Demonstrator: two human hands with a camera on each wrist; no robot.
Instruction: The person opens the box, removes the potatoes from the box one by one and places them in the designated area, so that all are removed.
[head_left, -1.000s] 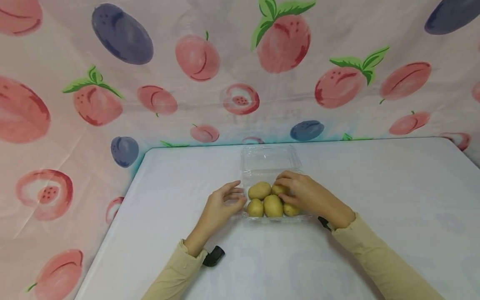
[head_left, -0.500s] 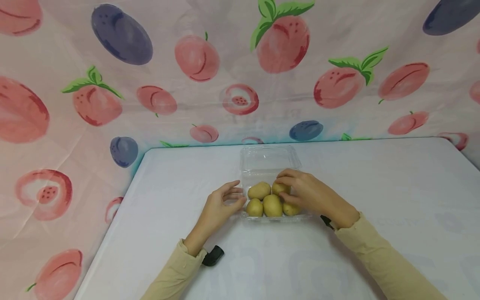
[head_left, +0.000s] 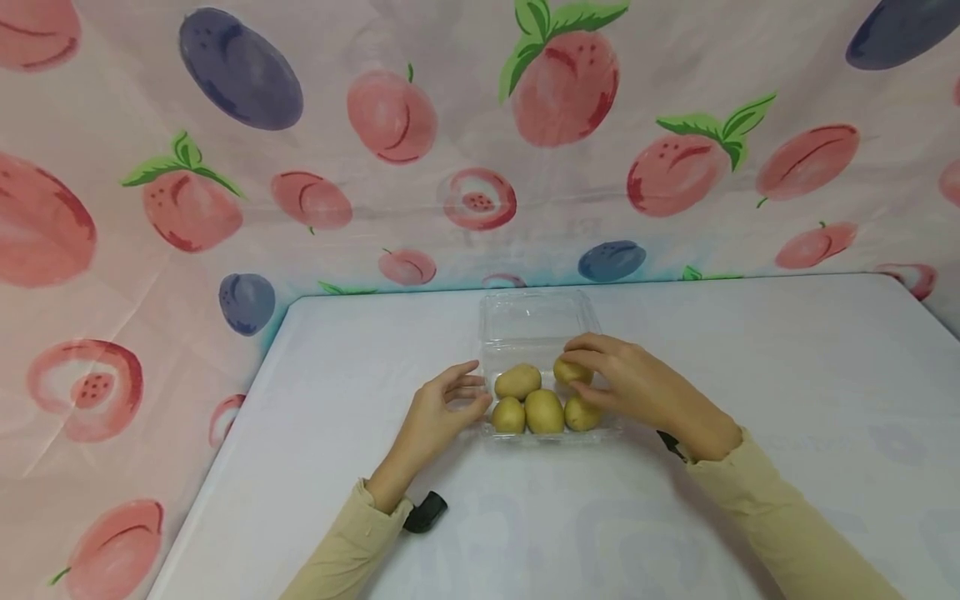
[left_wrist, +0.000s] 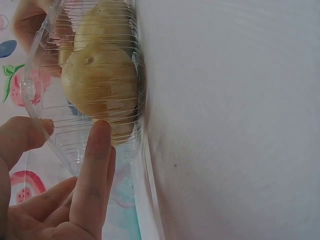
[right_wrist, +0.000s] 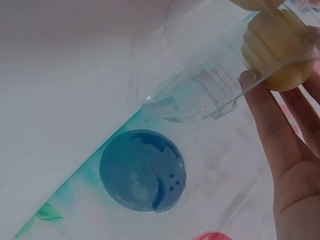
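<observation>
A clear plastic clamshell container (head_left: 551, 438) stands on the table with its lid (head_left: 540, 317) folded back. Several yellow potatoes lie in it, among them one at the back left (head_left: 517, 381) and one at the front middle (head_left: 544, 411). My right hand (head_left: 645, 392) pinches another potato (head_left: 572, 372) between thumb and fingers, at the back right of the container. Fingers of my left hand (head_left: 438, 412) are extended at the container's left side; in the left wrist view a straight fingertip (left_wrist: 101, 129) touches the ribbed wall, with a potato (left_wrist: 100, 80) behind it.
The white table (head_left: 337, 358) spreads around the container. Behind it hangs a pink cloth (head_left: 300, 100) printed with fruit. A black wrist device (head_left: 426, 512) sits by the left sleeve, and part of another (head_left: 670, 444) shows under the right wrist.
My right hand has moved slightly right and back with the potato, which now sits farther from the back-left one and a little higher in view. The left hand stays in place.
</observation>
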